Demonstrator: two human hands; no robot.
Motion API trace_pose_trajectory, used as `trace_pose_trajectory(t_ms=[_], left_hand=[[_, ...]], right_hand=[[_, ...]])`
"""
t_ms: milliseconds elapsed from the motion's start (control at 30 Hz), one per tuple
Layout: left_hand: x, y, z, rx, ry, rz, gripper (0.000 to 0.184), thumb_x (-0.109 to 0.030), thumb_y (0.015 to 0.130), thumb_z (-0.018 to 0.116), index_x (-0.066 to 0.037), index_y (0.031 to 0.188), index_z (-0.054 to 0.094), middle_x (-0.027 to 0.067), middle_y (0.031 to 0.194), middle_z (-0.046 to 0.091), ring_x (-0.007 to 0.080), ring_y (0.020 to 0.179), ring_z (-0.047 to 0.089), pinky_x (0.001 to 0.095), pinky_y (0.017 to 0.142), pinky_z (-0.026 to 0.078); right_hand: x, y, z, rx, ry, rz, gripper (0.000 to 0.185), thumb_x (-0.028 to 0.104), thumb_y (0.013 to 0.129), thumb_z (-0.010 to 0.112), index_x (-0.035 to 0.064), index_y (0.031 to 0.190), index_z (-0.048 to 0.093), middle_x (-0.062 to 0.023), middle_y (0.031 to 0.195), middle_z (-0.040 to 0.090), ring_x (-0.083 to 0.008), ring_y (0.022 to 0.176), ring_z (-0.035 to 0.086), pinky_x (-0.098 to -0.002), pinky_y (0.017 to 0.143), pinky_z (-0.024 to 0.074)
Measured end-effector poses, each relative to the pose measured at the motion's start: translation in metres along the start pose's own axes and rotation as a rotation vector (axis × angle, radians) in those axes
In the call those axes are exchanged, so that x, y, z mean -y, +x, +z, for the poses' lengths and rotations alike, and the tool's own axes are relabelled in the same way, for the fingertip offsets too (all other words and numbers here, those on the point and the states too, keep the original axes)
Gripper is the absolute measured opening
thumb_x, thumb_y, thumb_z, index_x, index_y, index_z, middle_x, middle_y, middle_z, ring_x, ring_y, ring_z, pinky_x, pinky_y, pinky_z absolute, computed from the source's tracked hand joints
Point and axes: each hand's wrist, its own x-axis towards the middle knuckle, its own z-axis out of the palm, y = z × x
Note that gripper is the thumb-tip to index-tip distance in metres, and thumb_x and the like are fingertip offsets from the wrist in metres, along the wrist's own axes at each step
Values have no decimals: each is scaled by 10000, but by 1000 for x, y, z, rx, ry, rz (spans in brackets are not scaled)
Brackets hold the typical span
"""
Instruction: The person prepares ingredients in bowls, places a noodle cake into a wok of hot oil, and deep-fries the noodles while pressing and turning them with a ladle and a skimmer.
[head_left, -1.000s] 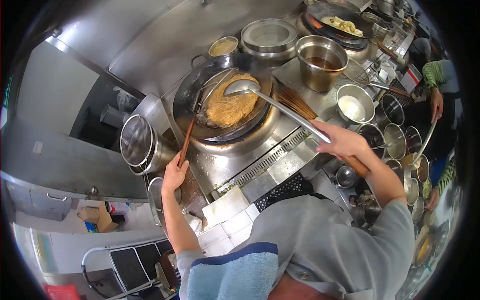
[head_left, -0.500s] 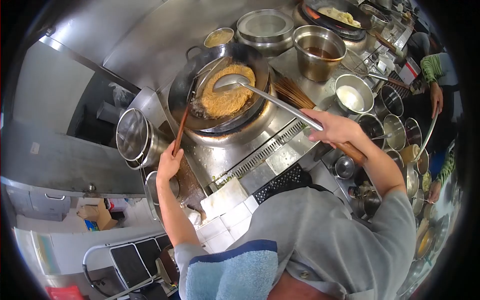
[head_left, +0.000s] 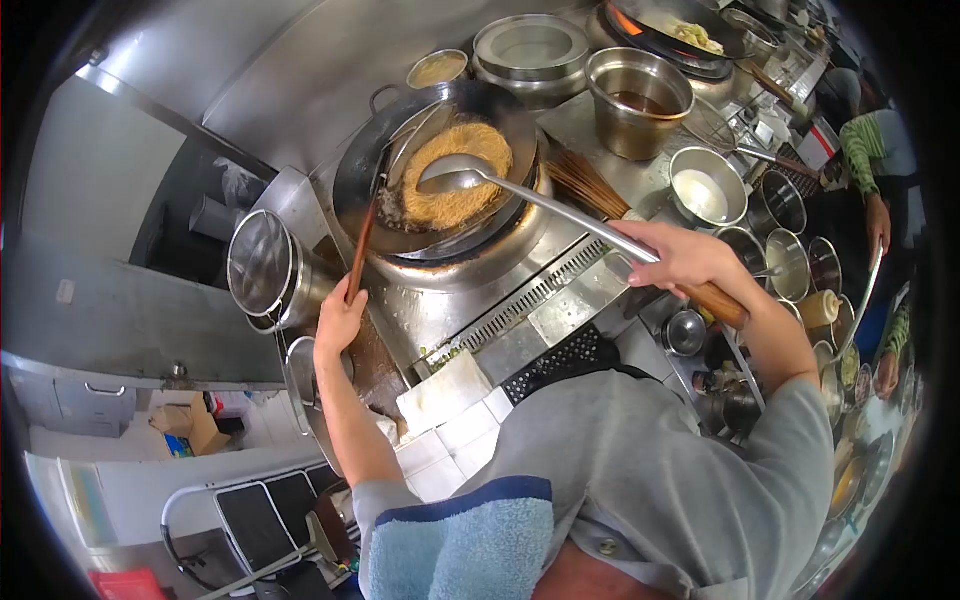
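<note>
A dark wok [head_left: 360,165] on a round burner holds a flat cake of golden noodles [head_left: 440,208] in bubbling oil. My left hand [head_left: 340,318] is closed round the wooden handle of a strainer [head_left: 366,237], whose metal rim curves along the noodles' left side. In my right hand [head_left: 690,258] is a long steel ladle [head_left: 565,208] with a wooden end. The ladle's bowl rests over the middle of the noodles and hides part of them. Whether it presses on them I cannot tell.
Right of the wok lie a bamboo brush [head_left: 585,185], a steel pot of brown liquid [head_left: 640,105] and a bowl of white contents [head_left: 705,190]. A strainer-topped pot [head_left: 262,265] stands left. A co-worker's hand [head_left: 877,220] holds a long-handled tool beside several metal containers.
The ladle's bowl has shifted slightly left and down over the noodles, and my right hand has moved a little right. Both hands keep their hold. The co-worker's tool has moved slightly.
</note>
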Motion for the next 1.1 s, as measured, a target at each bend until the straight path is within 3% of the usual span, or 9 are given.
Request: trace_pose_trajectory(t_ms=[267,467,733,833,1100], left_hand=[[12,3,2,14,-29,77,434,-154,881,594,-30,1291,522,214,973,652,289,920,634,350,842,463],[-3,9,7,1,-34,0,446,-167,881,596,-32,1299,517,200,1002,649,274,926,626,336,860,459],[-5,-1,2,19,21,31,453,-177,881,595,-13,1294,512,211,1029,646,291,960,626,341,870,456],[-9,8,3,-14,-14,171,449,-168,883,587,-13,1297,510,213,1027,645,291,961,624,342,872,455],[1,4,9,31,-31,72,436,-150,888,581,-13,1296,513,208,1033,643,271,943,620,335,868,456]], right_hand=[[-9,12,-7,-17,-69,38,796,83,837,637,14,1481,176,-33,704,521,-103,479,496,-267,384,404],[-3,-8,-4,-37,-46,13,749,93,842,641,5,1458,225,-44,618,496,-115,437,488,-272,388,403],[-11,5,-5,-113,-101,50,766,76,830,651,24,1466,228,-50,719,538,-114,454,482,-271,404,409],[-2,-5,0,-112,-61,40,775,41,827,631,42,1478,211,-36,718,516,-103,445,482,-258,394,407],[-10,6,-1,-60,-72,62,782,104,840,645,3,1470,193,-58,652,535,-123,446,499,-282,402,413]])
